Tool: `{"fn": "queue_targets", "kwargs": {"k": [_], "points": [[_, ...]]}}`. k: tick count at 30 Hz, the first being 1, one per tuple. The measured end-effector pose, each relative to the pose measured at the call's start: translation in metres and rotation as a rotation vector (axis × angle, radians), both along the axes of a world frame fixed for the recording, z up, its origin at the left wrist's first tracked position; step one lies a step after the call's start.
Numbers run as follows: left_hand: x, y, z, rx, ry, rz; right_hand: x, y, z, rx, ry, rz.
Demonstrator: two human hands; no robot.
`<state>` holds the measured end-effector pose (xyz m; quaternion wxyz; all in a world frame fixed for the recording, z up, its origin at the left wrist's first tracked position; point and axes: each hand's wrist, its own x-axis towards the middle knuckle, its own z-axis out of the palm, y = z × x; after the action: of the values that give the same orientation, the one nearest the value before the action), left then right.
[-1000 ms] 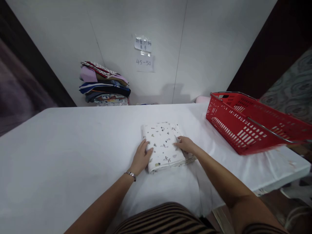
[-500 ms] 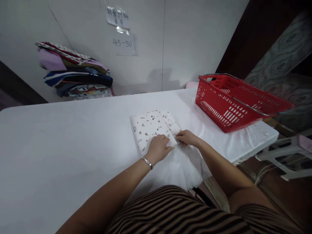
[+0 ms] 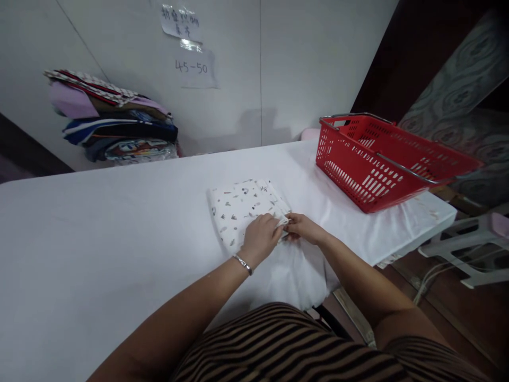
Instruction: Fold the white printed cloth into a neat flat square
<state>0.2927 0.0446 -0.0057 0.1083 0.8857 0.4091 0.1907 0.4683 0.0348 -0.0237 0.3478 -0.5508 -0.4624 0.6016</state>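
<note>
Here, 1 cloth (image 3: 240, 204) w/ edge in R hand (image 3: 305, 229) grip, L hand (image 3: 259, 237) grip unclear; 1 basket (image 3: 353, 170).

Seemingly a shop or workroom: white-covered table (image 3: 99, 233), red shopping basket (image 3: 350, 162), piled textiles (image 3: 115, 122), handwritten wall signs (image 3: 194, 77).

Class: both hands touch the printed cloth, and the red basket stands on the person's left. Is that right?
One error: the head view shows the red basket on the person's right. The left hand and right hand touch the printed cloth.
</note>
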Motion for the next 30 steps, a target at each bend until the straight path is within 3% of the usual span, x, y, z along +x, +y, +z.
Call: {"fn": "queue_targets", "kwargs": {"k": [6, 12, 16, 19, 23, 27, 30], "points": [[0.004, -0.007, -0.017, -0.042, 0.093, -0.069, 0.001, -0.002, -0.006, -0.051, 0.063, -0.019], [0.002, -0.013, -0.016, -0.020, 0.154, -0.072, 0.000, 0.000, -0.001, -0.136, 0.078, -0.074], [-0.002, -0.014, -0.013, -0.042, 0.093, -0.105, -0.006, 0.006, -0.001, -0.100, -0.067, -0.033], [-0.013, -0.007, -0.007, -0.082, -0.020, -0.101, -0.012, 0.010, 0.000, -0.086, -0.130, -0.002], [-0.035, 0.000, 0.000, -0.054, -0.152, 0.040, -0.016, 0.015, 0.005, -0.105, -0.153, 0.001], [-0.056, -0.007, -0.004, -0.016, -0.178, 0.052, -0.016, 0.016, 0.009, -0.163, -0.131, -0.035], [-0.065, -0.002, -0.004, -0.023, -0.175, 0.058, -0.017, 0.013, 0.011, -0.065, -0.073, -0.094]]}}
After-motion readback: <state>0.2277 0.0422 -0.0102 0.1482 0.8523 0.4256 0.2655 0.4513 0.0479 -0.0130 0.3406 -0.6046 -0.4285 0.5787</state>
